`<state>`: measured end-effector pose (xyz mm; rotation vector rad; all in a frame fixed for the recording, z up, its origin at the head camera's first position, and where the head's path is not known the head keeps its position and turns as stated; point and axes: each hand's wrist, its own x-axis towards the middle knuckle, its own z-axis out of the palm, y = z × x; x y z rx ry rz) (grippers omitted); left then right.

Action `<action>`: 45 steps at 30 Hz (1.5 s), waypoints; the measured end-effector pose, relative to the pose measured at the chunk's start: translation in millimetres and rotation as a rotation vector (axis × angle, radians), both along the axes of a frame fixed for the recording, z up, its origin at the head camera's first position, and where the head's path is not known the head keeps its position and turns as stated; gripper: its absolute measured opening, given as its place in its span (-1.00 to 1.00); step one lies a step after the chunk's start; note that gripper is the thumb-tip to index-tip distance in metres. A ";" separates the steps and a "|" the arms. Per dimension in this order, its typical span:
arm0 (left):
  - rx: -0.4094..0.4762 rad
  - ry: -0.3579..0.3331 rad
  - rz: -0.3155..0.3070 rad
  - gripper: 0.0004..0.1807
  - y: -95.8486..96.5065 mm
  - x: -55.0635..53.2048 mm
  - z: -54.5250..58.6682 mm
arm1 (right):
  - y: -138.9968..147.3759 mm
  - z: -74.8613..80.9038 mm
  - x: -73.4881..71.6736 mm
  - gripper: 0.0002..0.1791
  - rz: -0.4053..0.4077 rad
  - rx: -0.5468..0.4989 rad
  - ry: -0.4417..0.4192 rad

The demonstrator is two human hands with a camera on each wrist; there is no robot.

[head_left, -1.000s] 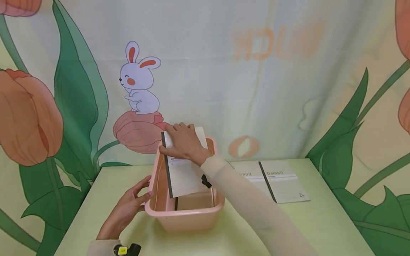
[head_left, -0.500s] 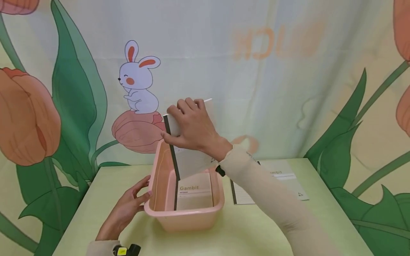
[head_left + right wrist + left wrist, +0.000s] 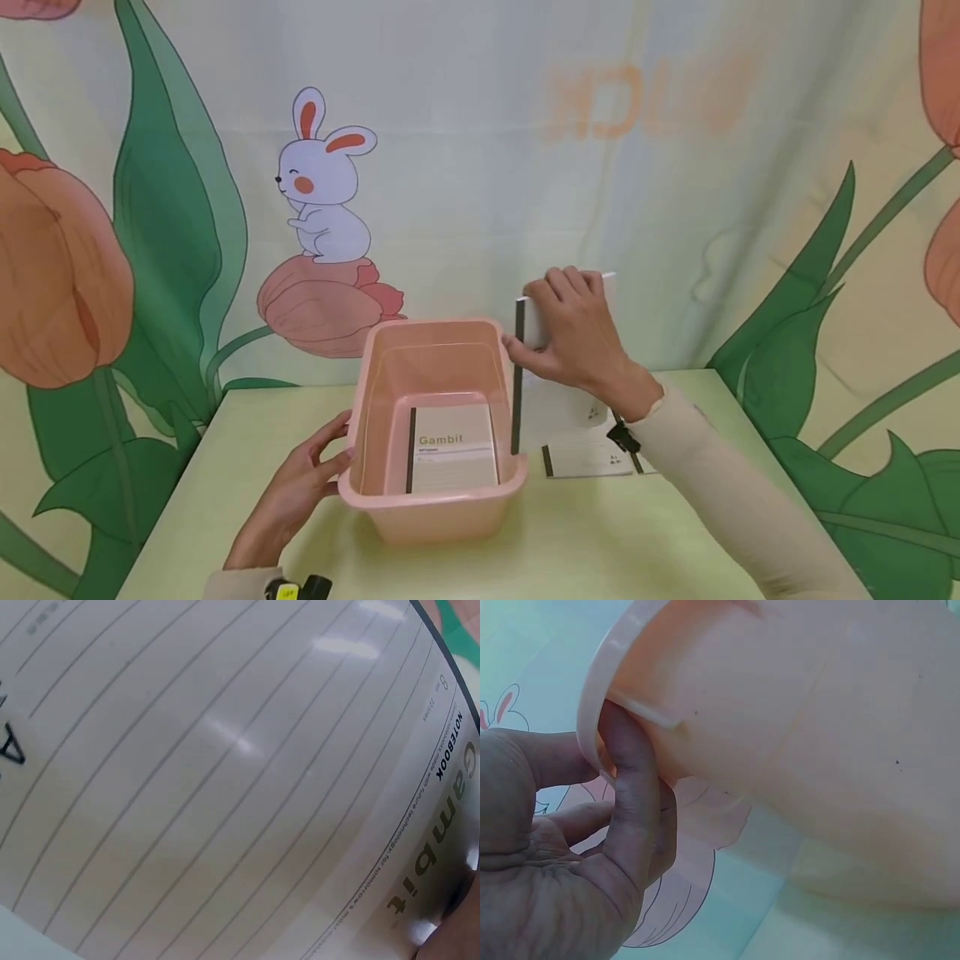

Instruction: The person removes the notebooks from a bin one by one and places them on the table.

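Note:
My left hand pinches the left rim of a pink plastic basin; in the left wrist view the thumb and fingers are bent around that rim. Just beyond the basin's right side, my right hand grips the top of a notebook with a dark spine. This notebook hangs upright, its lined cover filling the right wrist view. Inside the basin, another notebook marked "Gambit" lies cover up at the bottom.
Two more notebooks lie side by side on the pale green table, right of the basin, partly hidden by the held notebook and right arm. A curtain printed with a rabbit and tulips hangs behind the table.
My right hand has lifted the notebook up out of the basin and carried it right, past the rim. The notebook at the basin's bottom has come into full view. My left hand stays put.

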<state>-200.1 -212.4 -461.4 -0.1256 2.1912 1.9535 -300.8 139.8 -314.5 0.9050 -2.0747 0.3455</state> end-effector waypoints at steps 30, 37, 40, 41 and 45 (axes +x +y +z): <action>-0.001 0.009 -0.015 -0.29 0.2 2.3 0.3 | 70.7 -215.6 23.7 -0.42 -0.248 0.352 -0.671; -0.004 0.014 -0.018 -0.29 -0.5 2.9 0.1 | 72.2 -240.9 17.9 -0.38 -0.273 0.380 -0.771; -0.006 0.022 -0.025 -0.28 -0.4 3.6 0.0 | 74.1 -248.9 16.3 -0.36 -0.284 0.387 -0.804; -0.006 0.025 -0.027 -0.28 -0.5 3.9 0.0 | 74.7 -251.2 15.8 -0.36 -0.285 0.390 -0.810; 0.000 0.033 -0.035 -0.29 -0.8 4.5 -0.4 | 76.2 -258.3 15.0 -0.37 -0.280 0.408 -0.813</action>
